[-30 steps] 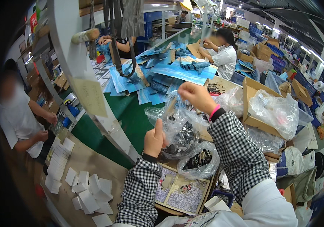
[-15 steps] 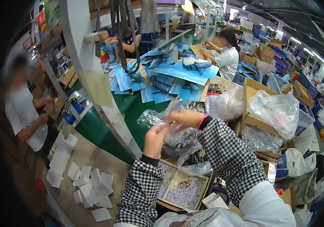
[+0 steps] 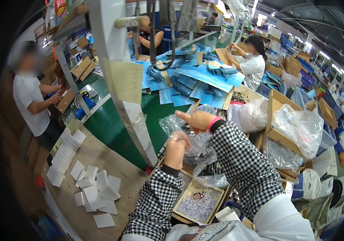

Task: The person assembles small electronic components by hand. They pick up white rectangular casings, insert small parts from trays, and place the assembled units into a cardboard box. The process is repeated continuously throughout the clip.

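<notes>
My left hand (image 3: 176,145) is raised over the clear plastic bags, its fingers curled and somewhat blurred. Whatever they pinch, if anything, is too small to tell. Just above and to the right is my right hand (image 3: 199,121), apart from the left. Its index finger points out to the left while the other fingers fold under; nothing they might hold can be seen. A pink band (image 3: 214,123) circles my right wrist. Beneath both hands lies an opened clear plastic bag (image 3: 204,154) with dark pieces in it. Closer to me, a wooden compartment tray (image 3: 216,205) holds small pale lilac beads.
White small boxes (image 3: 95,197) lie in a heap on the brown table at left. A white post (image 3: 119,80) rises beside my left arm. Blue printed cards (image 3: 204,78) pile on the green bench (image 3: 156,106). A cardboard box (image 3: 280,96) with plastic bags stands right. Other people work nearby.
My hands have come apart; they were touching at the fingertips before. My left hand is now lower, and the right index finger sticks out. The whole view has shifted slightly.
</notes>
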A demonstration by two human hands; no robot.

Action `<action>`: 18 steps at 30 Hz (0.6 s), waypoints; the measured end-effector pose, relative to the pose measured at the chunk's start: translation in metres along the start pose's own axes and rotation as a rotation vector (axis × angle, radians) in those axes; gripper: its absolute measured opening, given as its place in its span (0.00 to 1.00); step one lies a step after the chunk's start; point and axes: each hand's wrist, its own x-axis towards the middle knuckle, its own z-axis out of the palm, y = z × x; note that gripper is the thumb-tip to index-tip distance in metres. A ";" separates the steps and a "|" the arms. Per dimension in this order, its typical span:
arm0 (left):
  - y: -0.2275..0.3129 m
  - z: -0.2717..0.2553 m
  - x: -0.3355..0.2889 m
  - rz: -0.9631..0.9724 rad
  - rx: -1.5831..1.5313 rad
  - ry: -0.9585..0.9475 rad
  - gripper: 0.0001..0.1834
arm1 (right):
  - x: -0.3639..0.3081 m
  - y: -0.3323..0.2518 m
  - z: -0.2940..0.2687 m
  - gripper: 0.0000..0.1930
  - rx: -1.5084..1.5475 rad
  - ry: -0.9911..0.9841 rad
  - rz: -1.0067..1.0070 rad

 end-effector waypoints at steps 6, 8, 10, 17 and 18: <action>-0.003 0.018 -0.005 -0.043 0.033 0.004 0.05 | -0.003 0.001 0.011 0.21 0.875 -0.020 -0.082; -0.005 0.021 -0.004 0.044 0.033 0.044 0.05 | 0.004 0.004 0.017 0.17 1.039 0.035 -0.098; -0.008 0.018 -0.002 0.017 0.131 0.040 0.06 | 0.017 0.010 0.024 0.13 1.215 0.070 -0.164; -0.022 0.018 -0.001 0.201 0.416 0.153 0.11 | 0.067 0.009 0.034 0.15 0.186 0.795 -0.478; -0.022 0.016 -0.001 0.170 0.370 0.170 0.11 | 0.067 0.004 0.032 0.17 0.363 0.738 -0.503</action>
